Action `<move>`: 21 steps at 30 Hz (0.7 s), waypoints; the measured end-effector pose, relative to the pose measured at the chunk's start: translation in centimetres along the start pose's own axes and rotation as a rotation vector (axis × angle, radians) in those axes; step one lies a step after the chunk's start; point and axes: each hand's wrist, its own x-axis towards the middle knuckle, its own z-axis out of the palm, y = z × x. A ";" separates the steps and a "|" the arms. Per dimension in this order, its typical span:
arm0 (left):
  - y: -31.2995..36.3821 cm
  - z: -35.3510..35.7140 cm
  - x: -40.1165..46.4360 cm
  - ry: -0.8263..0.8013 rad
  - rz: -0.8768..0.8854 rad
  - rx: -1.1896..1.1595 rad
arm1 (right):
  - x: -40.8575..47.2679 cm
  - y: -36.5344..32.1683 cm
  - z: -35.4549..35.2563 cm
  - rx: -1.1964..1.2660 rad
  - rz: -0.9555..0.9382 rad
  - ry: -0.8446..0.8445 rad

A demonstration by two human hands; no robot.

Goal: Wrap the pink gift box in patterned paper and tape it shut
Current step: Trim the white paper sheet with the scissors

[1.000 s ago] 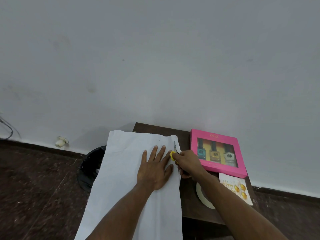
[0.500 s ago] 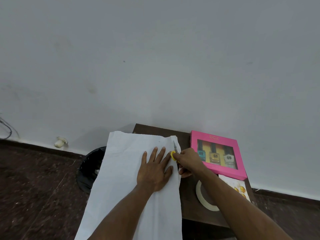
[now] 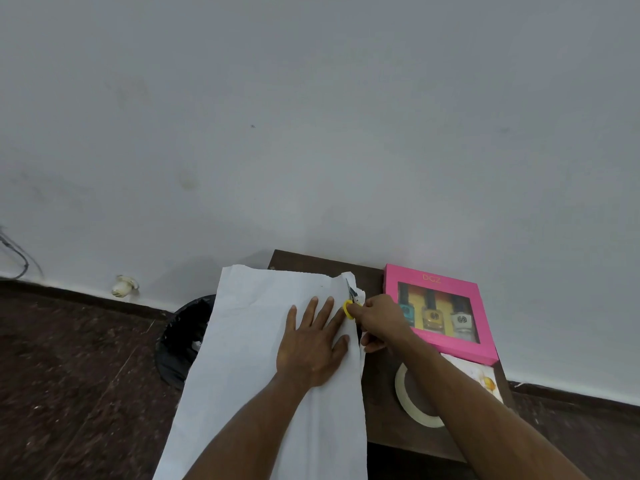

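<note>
While we cut the wrapping paper (image 3: pixel 263 341) down to size, the head view shows our left hand (image 3: pixel 311 344) spread flat on the sheet, fingers straight and fanned, palm down. We judge it's there to pin the paper to the table (image 3: pixel 384 424) so it won't slide or bunch as the blades run past. The sheet lies white side up, so no pattern shows; its near end hangs off the table edge toward us, its left part overhangs a black bin (image 3: pixel 180 337) on the floor.

Our right hand (image 3: pixel 381 320) grips small scissors (image 3: pixel 351 299) w/ a yellow handle, fingers curled round the loops, blades pointing away from us along the paper's right edge, near its far corner. The cut looks nearly thru; a narrow strip stands proud beside the blades. Left fingertips sit just beside the scissor handle, prob. to keep the paper taut right at the cut line.

The pink gift box (image 3: pixel 440 310), w/ three nail polish bottles behind its window, lies flat on the table's far right by the wall, apart from the paper and not yet wrapped. A tape roll (image 3: pixel 412 407) lies flat near our right forearm, w/in reach for sealing. A small card w/ gold print (image 3: pixel 485 379) sits just this side of the box, partly hidden by the arm.
</note>
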 end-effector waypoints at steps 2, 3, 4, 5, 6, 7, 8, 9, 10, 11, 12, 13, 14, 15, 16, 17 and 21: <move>0.0 0.0 0.0 0.002 0.001 0.004 | 0.0 0.1 0.1 0.008 -0.008 0.006; 0.0 0.0 0.0 0.000 0.000 0.005 | 0.0 0.1 0.2 0.010 -0.011 0.008; 0.0 0.0 0.0 -0.004 -0.001 0.005 | 0.0 0.1 0.2 0.009 -0.014 0.009; 0.0 0.0 0.0 -0.006 -0.002 0.007 | 0.0 0.0 0.2 0.010 -0.016 0.010; 0.1 0.0 0.0 -0.008 -0.003 0.009 | 0.0 0.0 0.2 0.016 -0.018 0.010; 0.1 0.0 0.0 -0.009 -0.002 0.011 | -0.1 -0.1 0.1 0.027 -0.021 0.009; 0.1 -0.1 0.0 -0.011 -0.001 0.011 | -0.1 -0.2 0.1 0.038 -0.024 0.007; 0.0 -0.1 0.0 -0.014 0.001 0.010 | 0.0 -0.3 0.0 0.049 -0.027 0.004; 0.0 -0.1 0.0 -0.017 0.002 0.010 | 0.0 -0.4 -0.1 0.053 -0.031 0.002; 0.0 -0.1 0.0 -0.017 0.002 0.010 | 0.1 -0.5 -0.1 0.051 -0.035 0.001; 0.0 -0.1 0.0 -0.017 0.003 0.009 | 0.1 -0.5 -0.2 0.050 -0.037 0.001; 0.0 -0.2 0.0 -0.017 0.003 0.008 | 0.2 -0.5 -0.2 0.053 -0.038 0.001; 0.1 -0.2 0.0 -0.016 0.003 0.008 | 0.3 -0.5 -0.2 0.057 -0.040 0.002; 0.1 -0.2 0.0 -0.014 0.002 0.009 | 0.3 -0.4 -0.2 0.060 -0.043 0.003; 0.1 -0.3 -0.1 -0.012 0.001 0.011 | 0.3 -0.3 -0.2 0.061 -0.045 0.002; 0.1 -0.3 -0.1 -0.010 0.000 0.012 | 0.4 -0.2 -0.2 0.060 -0.049 0.002; 0.1 -0.4 -0.1 -0.011 0.000 0.011 | 0.4 -0.1 -0.1 0.075 -0.064 0.004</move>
